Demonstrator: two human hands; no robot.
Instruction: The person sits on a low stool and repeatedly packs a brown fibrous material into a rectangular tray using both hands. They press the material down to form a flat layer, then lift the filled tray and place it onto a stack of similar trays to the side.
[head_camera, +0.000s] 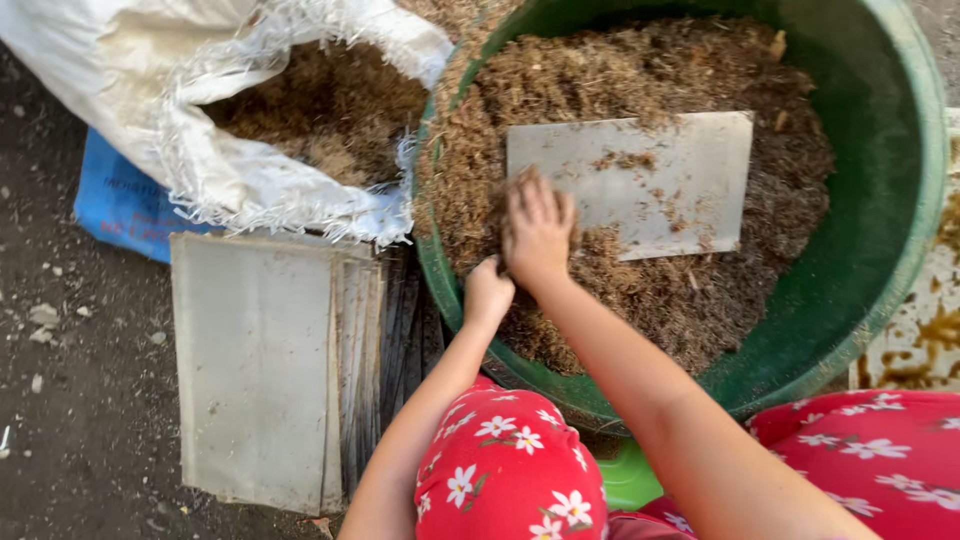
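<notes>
From the head camera, both hands work inside a large green plastic tub (890, 200) filled with brown, fibrous husk-like material (720, 290). The right hand (538, 228) lies flat, palm down with its fingers spread, on the near left corner of a pale rectangular sheet (640, 180) that rests on top of the fibre; it presses on the sheet and the loose fibre beside it rather than clamping anything. Scraps of fibre are scattered over the sheet beyond the fingers. The left hand (487, 292) sits just beside the right wrist, close to the tub's near rim, curled into a loose fist in the fibre; whether it grips a pinch of material cannot be told. The two hands are near one another but not touching.

To the left of the left forearm, a stack of similar pale sheets (255, 370) lies on the dark ground (80, 400). Beyond that stack, an open white woven sack (200, 130) holds more brown fibre, with a blue bag (120, 205) under it. The person's red flowered clothing (510, 470) fills the near edge.
</notes>
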